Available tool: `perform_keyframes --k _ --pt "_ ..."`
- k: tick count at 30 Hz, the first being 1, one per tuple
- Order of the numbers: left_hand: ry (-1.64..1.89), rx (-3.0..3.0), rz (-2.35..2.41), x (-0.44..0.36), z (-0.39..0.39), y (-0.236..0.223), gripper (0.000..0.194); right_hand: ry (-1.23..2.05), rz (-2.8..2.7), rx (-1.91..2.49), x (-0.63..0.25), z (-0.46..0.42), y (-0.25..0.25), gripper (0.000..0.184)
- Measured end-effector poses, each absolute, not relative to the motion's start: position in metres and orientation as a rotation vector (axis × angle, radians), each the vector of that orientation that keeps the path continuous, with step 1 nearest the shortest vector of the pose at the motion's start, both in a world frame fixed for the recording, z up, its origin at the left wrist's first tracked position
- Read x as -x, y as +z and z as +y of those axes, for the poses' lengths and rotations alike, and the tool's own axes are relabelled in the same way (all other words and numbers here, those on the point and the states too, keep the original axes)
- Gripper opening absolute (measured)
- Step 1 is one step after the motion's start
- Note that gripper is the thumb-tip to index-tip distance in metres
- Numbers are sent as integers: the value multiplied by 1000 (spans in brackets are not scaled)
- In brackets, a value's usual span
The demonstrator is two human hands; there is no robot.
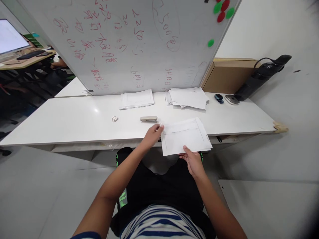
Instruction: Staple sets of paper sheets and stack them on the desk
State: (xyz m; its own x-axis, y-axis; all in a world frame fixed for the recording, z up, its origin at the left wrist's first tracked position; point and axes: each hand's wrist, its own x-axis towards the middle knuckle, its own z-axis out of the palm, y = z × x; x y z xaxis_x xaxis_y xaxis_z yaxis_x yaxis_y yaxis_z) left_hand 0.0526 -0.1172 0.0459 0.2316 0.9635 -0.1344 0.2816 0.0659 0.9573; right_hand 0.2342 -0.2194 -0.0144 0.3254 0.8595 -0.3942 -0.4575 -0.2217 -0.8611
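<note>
Several sheets of printed paper (184,136) are held between my two hands, over the front edge of the white desk. My left hand (152,134) pinches their upper left corner. My right hand (192,161) grips the lower edge, its thumb on top and the fingers underneath. A beige stapler (149,119) lies on the desk just beyond my left hand. Behind it rests a stack of papers (137,99), and to the right of that a looser, fanned pile of papers (188,98).
A whiteboard (149,66) with red writing stands along the desk's back edge. At the right are a cardboard box (228,76), a leaning black bottle (261,78), a computer mouse (232,99) and a dark watch (219,98). A small white object (114,119) lies left of the stapler.
</note>
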Motion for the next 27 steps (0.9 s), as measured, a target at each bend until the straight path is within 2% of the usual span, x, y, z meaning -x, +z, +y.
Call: perform_keyframes --k 4,8,16,27 --pt "993 -1874 1462 -43 -85 69 42 1245 -398 1314 -232 -212 -17 34" --pt "797 -2203 1693 -29 -38 77 49 1151 -507 1387 -224 -201 -23 34" --pt "376 -2188 1733 -25 22 48 65 1005 -745 1521 -207 -179 -40 46" --pt "286 -2131 1737 -42 19 38 75 1103 -543 1385 -192 -168 -41 38"
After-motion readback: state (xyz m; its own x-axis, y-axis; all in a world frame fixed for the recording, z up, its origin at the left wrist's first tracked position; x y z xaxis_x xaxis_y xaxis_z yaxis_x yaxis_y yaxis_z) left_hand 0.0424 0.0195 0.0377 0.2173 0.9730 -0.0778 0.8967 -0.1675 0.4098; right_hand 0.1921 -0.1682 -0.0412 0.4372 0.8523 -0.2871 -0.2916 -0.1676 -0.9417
